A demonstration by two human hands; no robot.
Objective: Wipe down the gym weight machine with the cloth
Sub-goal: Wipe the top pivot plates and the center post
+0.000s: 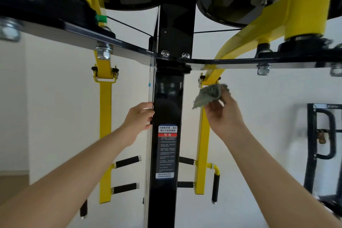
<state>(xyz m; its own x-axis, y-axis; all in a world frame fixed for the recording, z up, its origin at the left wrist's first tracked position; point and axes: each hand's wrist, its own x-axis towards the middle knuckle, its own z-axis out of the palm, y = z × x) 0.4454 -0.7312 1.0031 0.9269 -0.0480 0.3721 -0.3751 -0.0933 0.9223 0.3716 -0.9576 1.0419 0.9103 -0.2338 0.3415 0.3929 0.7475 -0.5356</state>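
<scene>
1. The landmark is the black centre column point(169, 98) of the weight machine, which carries a warning label point(167, 151) lower down.
2. The right hand point(224, 114) is raised to the right of the column, its fingers and thumb curled to pinch a bunched grey-green cloth point(209, 94).
3. The cloth sits at the top of the right yellow arm point(201, 144), just below the hinge; whether it presses on the metal or hangs just in front cannot be told.
4. The left hand point(139, 116) grips the column's left edge, fingers wrapped round it, seemingly to steady the person.
5. Both forearms reach up and forward, the right wrist bent back.
6. Risk: the cloth is held by a pinch only, with a loose corner hanging, so a firm stroke down the yellow arm could probably drag it free.
7. Risk: the hinge bracket and its pins are close to the right fingers; a careless pass there might snag the cloth or nip skin.
8. Risk: the yellow arm looks hinged, so pushing hard could swing it.
</scene>
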